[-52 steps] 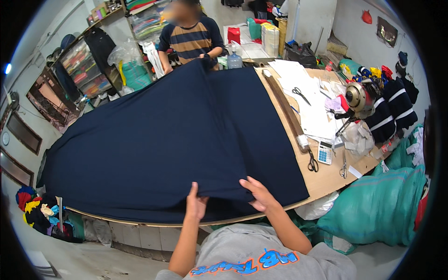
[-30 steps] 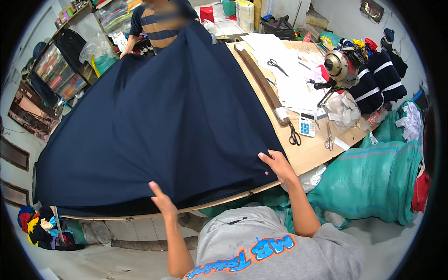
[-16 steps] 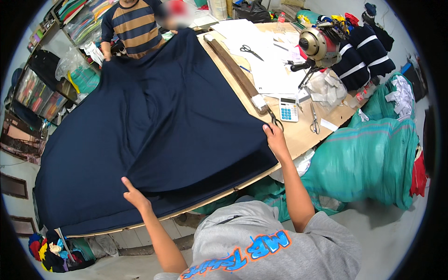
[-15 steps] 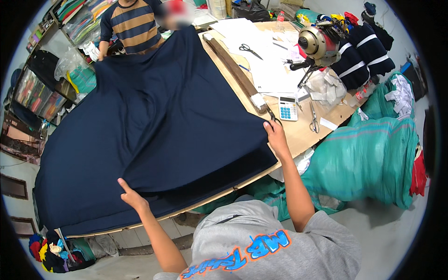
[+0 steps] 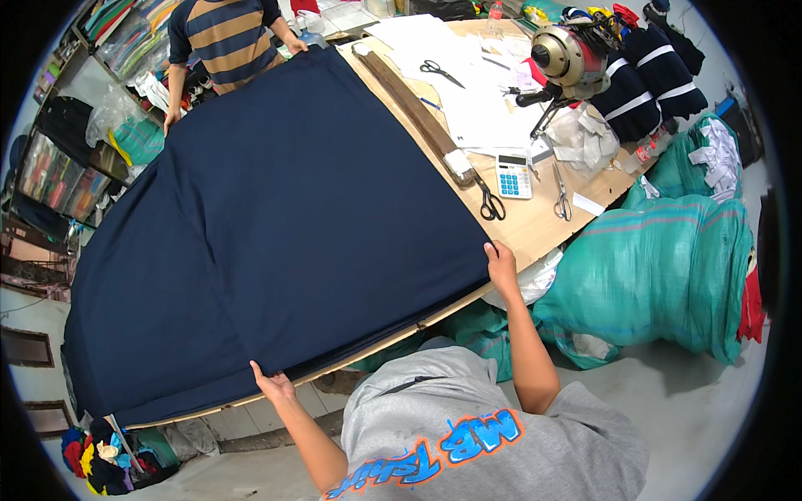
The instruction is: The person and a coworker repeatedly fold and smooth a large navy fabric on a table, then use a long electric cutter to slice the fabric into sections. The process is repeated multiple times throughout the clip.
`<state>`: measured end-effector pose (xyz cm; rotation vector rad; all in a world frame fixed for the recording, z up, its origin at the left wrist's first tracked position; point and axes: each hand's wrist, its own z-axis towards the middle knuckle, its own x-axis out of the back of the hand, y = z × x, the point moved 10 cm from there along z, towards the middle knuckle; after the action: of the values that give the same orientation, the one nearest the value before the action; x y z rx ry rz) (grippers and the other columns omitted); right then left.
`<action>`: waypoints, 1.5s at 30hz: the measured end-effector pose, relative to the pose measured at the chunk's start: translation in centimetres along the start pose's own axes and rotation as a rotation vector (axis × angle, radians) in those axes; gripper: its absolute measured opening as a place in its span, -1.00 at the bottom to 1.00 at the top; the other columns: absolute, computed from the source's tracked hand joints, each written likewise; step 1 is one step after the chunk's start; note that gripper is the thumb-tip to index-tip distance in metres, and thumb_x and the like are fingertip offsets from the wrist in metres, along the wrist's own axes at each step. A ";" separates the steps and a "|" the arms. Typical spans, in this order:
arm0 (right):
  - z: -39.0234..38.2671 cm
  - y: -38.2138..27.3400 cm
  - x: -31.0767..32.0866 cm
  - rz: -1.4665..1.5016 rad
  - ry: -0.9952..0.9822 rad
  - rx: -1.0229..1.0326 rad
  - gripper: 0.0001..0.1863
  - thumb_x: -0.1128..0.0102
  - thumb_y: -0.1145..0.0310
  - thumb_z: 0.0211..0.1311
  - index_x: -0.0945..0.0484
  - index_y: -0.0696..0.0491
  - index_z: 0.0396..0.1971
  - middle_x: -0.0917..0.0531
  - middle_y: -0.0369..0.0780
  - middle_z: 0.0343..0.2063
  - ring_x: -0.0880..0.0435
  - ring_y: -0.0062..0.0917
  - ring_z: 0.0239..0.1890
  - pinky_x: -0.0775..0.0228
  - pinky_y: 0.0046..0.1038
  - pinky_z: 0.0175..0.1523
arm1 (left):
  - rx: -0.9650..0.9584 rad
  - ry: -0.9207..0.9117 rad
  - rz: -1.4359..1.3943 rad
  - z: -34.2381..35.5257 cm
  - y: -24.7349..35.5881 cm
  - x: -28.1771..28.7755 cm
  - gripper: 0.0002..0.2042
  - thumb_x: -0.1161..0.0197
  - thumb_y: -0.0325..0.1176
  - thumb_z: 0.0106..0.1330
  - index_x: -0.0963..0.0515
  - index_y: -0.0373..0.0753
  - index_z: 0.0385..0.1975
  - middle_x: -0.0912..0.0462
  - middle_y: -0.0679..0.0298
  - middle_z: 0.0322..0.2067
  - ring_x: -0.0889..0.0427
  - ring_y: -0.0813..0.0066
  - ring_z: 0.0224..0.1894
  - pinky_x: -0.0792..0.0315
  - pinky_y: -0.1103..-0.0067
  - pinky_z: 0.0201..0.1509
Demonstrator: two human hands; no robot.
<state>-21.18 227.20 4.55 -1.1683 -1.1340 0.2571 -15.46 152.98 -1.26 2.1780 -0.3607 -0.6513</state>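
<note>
ITEM COUNT, BY GRIP

At the near edge: left hand [image 5: 277,385], 1; right hand [image 5: 503,269], 1. Opposite the grip: co-worker's hands [image 5: 294,44], 2. Between them: top cloth [image 5: 309,217], 1. Beneath: table [image 5: 535,227], 1. Beyond the right grip: scissors [image 5: 489,200], 3; calculator [image 5: 514,178], 1; bar [image 5: 413,108], 1; machine [image 5: 570,63], 1.

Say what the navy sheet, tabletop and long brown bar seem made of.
Navy sheet: matte cloth, from its soft folds; weave unclear.
Tabletop: probably smooth wooden board, from its pale tan colour and thin edge.
Long brown bar: perhaps dull wood, judging by colour alone.
</note>
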 end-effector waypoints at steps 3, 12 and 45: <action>-0.3 4.5 -1.4 -0.118 -0.009 -0.106 -0.64 -0.24 0.14 0.59 -0.69 0.18 0.01 -0.79 0.15 -0.08 -0.77 0.11 0.04 -0.56 -0.06 0.12 | 0.080 -0.037 -0.060 1.9 -1.8 0.2 -0.30 -0.45 0.03 0.52 -0.45 -0.34 0.46 -0.59 0.14 0.37 -0.56 0.23 0.34 -0.42 0.35 0.52; -0.7 6.1 -2.2 -0.185 0.006 -0.176 -0.59 -0.37 0.16 0.50 -0.66 0.23 0.05 -0.79 0.16 -0.08 -0.78 0.06 0.06 -0.57 -0.09 0.15 | -0.084 0.020 0.197 0.9 1.3 -4.3 -0.38 -0.32 0.13 0.60 -0.58 -0.41 0.24 -0.68 0.12 0.20 -0.68 0.27 0.12 -0.57 0.41 0.25; -1.3 7.9 0.0 -0.194 0.133 -0.081 -0.72 -0.36 0.27 0.55 -0.58 0.17 -0.27 -0.64 -0.22 -0.48 -0.61 -0.51 -0.49 -0.48 -0.35 -0.29 | -0.380 0.520 0.781 1.7 2.0 8.1 -0.26 0.13 0.21 0.75 -0.56 -0.51 -0.31 -0.63 0.04 -0.38 -0.53 0.22 -0.45 -0.51 0.28 -0.37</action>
<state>-17.18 229.88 -1.86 -1.1204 -1.1396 -0.0154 -9.76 146.92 -3.28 1.5754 -0.6827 0.2633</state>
